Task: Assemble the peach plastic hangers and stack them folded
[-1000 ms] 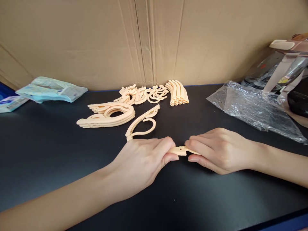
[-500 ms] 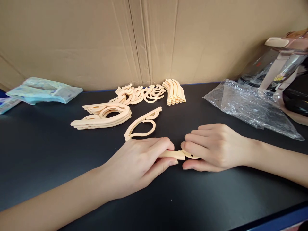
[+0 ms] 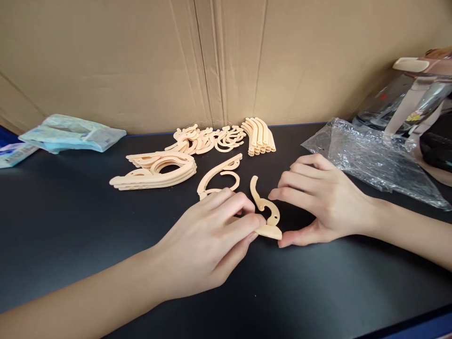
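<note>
My left hand (image 3: 215, 240) is closed on a cream plastic arm piece (image 3: 270, 231), whose end sticks out past the fingertips. From that piece a curved cream hook (image 3: 271, 209) rises, joined or touching at its lower end. My right hand (image 3: 323, 202) has its fingers spread, with the thumb tip at the end of the arm piece; I cannot tell if it touches. Just behind my left hand lies a curved arm with a ring-shaped hook (image 3: 231, 179).
Stacked cream pieces (image 3: 158, 176) lie at left. Behind are a pile of loose hooks (image 3: 208, 140) and a row of curved arms (image 3: 259, 135). A blue packet (image 3: 74, 134) is at far left. Clear plastic wrap (image 3: 374, 157) and a transparent bottle (image 3: 406, 103) are at right, cardboard behind.
My right hand has opened and let go of the hook, which now stands exposed between the hands. My left hand keeps its hold on the arm piece. The view has shifted slightly.
</note>
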